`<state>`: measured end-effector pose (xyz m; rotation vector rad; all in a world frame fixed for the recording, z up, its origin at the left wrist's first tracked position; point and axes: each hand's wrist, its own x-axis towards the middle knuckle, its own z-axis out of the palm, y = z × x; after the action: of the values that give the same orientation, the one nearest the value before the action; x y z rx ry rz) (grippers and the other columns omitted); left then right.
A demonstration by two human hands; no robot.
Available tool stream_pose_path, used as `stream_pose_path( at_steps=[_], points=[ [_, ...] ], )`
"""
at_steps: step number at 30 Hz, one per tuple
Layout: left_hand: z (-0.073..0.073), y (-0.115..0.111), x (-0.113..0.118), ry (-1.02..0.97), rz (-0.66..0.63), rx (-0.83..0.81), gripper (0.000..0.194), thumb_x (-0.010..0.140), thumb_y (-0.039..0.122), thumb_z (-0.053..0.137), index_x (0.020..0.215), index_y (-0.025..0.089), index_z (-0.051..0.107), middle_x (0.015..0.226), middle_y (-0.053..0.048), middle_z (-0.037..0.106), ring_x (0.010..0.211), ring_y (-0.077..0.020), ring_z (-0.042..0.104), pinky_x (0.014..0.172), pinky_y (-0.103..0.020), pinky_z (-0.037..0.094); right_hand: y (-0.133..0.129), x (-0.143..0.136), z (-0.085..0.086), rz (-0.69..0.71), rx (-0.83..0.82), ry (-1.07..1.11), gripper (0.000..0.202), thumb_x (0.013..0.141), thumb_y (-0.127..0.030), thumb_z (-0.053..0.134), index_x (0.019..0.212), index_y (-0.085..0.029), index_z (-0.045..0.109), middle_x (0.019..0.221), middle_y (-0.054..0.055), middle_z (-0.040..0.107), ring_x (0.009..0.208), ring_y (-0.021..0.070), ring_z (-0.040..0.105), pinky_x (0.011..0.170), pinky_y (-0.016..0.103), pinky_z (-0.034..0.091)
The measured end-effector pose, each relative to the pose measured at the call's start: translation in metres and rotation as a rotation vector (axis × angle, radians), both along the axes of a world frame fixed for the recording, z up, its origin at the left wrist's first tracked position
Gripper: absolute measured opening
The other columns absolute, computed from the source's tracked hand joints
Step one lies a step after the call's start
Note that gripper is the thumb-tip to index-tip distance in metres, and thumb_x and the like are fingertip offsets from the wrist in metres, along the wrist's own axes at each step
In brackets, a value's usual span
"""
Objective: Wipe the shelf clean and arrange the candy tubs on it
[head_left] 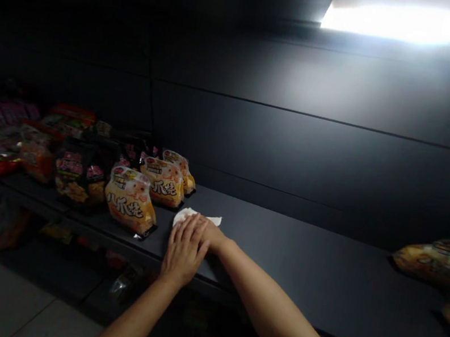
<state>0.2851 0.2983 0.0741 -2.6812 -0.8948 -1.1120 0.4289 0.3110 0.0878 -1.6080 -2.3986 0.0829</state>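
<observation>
A white cloth (183, 216) lies crumpled on the dark grey shelf (272, 245), with a loose corner poking out to the right. My right hand (213, 237) presses down on it, and its fingers are mostly covered. Over that hand rests my left hand (184, 251), fingers stretched out and touching the right hand's fingers. Just left of both hands stands a yellow snack bag (131, 200) near the shelf's front edge. Behind it are a second yellow bag (162, 182) and a third yellow bag (180, 170).
Black snack bags (78, 170) and orange-red packages (38, 151) fill the shelf's left part. More yellow bags (440, 262) lie at the far right. A dark back panel (275, 148) rises behind, under a bright lamp (422, 23). Dim goods sit on a lower shelf.
</observation>
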Motion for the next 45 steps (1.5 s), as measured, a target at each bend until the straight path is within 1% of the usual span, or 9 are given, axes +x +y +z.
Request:
stream_pose_path(
  at_steps=[3, 6, 10, 15, 18, 21, 25, 37, 45],
  points=[
    [-0.002, 0.0, 0.0, -0.011, -0.003, 0.013, 0.056, 0.094, 0.036, 0.046, 0.148, 0.025, 0.036, 0.156, -0.008, 0.035, 0.144, -0.0294, 0.031, 0.119, -0.054, 0.019, -0.037, -0.008, 0.001, 0.117, 0.078, 0.046, 0.054, 0.097, -0.036, 0.047, 0.148, -0.02, 0.036, 0.155, 0.009, 0.036, 0.142, 0.0199, 0.031, 0.115, 0.035, 0.03],
    [-0.004, 0.0, 0.0, -0.023, 0.01, -0.002, 0.052, 0.095, 0.037, 0.043, 0.146, 0.026, 0.039, 0.154, -0.007, 0.039, 0.143, -0.0283, 0.033, 0.119, -0.054, 0.018, -0.071, 0.017, 0.0, 0.018, 0.118, 0.076, 0.05, 0.099, -0.04, 0.043, 0.145, -0.02, 0.042, 0.152, 0.01, 0.041, 0.14, 0.0213, 0.035, 0.116, 0.039, 0.029],
    [-0.004, -0.001, 0.002, -0.021, 0.02, -0.029, 0.047, 0.096, 0.04, 0.041, 0.141, 0.025, 0.046, 0.146, -0.007, 0.05, 0.139, -0.0285, 0.039, 0.118, -0.054, 0.021, -0.123, 0.104, -0.005, -0.364, 0.089, 0.044, 0.052, 0.099, -0.043, 0.039, 0.144, -0.018, 0.044, 0.149, 0.013, 0.044, 0.14, 0.0247, 0.036, 0.115, 0.043, 0.029],
    [-0.004, -0.001, 0.004, 0.015, -0.015, -0.062, 0.044, 0.096, 0.04, 0.043, 0.136, 0.026, 0.052, 0.135, -0.006, 0.061, 0.132, -0.0276, 0.047, 0.116, -0.054, 0.022, -0.228, 0.223, -0.006, -0.937, 0.041, -0.072, 0.053, 0.098, -0.04, 0.036, 0.143, -0.012, 0.045, 0.149, 0.014, 0.044, 0.141, 0.025, 0.036, 0.116, 0.038, 0.028],
    [-0.002, -0.003, 0.005, 0.026, -0.026, -0.089, 0.042, 0.095, 0.041, 0.043, 0.133, 0.027, 0.056, 0.131, -0.005, 0.064, 0.129, -0.0266, 0.05, 0.115, -0.052, 0.024, -0.28, 0.259, -0.002, -1.126, 0.048, -0.094, 0.052, 0.098, -0.034, 0.031, 0.141, -0.008, 0.046, 0.148, 0.018, 0.045, 0.14, 0.0277, 0.037, 0.115, 0.041, 0.03],
    [0.0, -0.005, 0.006, 0.034, -0.029, -0.116, 0.041, 0.095, 0.043, 0.042, 0.13, 0.027, 0.058, 0.13, -0.005, 0.065, 0.126, -0.0259, 0.053, 0.114, -0.05, 0.027, -0.29, 0.266, 0.0, -1.299, 0.03, -0.107, 0.053, 0.098, -0.034, 0.029, 0.14, -0.007, 0.046, 0.143, 0.022, 0.048, 0.134, 0.0316, 0.045, 0.11, 0.048, 0.035],
    [0.003, -0.006, 0.007, 0.036, -0.033, -0.151, 0.039, 0.096, 0.042, 0.042, 0.127, 0.027, 0.06, 0.127, -0.005, 0.067, 0.123, -0.0249, 0.055, 0.112, -0.048, 0.03, -0.238, 0.242, -0.006, -1.198, 0.006, -0.125, 0.054, 0.098, -0.035, 0.029, 0.139, -0.005, 0.047, 0.143, 0.022, 0.048, 0.134, 0.0327, 0.045, 0.11, 0.048, 0.035],
    [0.013, -0.005, 0.001, 0.03, -0.097, -0.233, 0.033, 0.096, 0.039, 0.045, 0.119, 0.028, 0.064, 0.122, -0.003, 0.069, 0.119, -0.0242, 0.058, 0.111, -0.049, 0.034, 0.012, 0.117, -0.011, -0.638, 0.027, -0.075, 0.049, 0.1, -0.04, 0.033, 0.144, -0.02, 0.043, 0.15, 0.01, 0.042, 0.137, 0.0237, 0.04, 0.112, 0.037, 0.031],
    [0.01, 0.001, 0.004, 0.048, -0.11, -0.28, 0.032, 0.095, 0.038, 0.045, 0.119, 0.028, 0.064, 0.124, -0.003, 0.068, 0.119, -0.025, 0.058, 0.111, -0.051, 0.035, 0.108, 0.094, -0.012, -0.508, -0.004, -0.025, 0.051, 0.1, -0.042, 0.035, 0.146, -0.021, 0.039, 0.155, 0.01, 0.035, 0.142, 0.0253, 0.032, 0.115, 0.04, 0.026]
  ],
)
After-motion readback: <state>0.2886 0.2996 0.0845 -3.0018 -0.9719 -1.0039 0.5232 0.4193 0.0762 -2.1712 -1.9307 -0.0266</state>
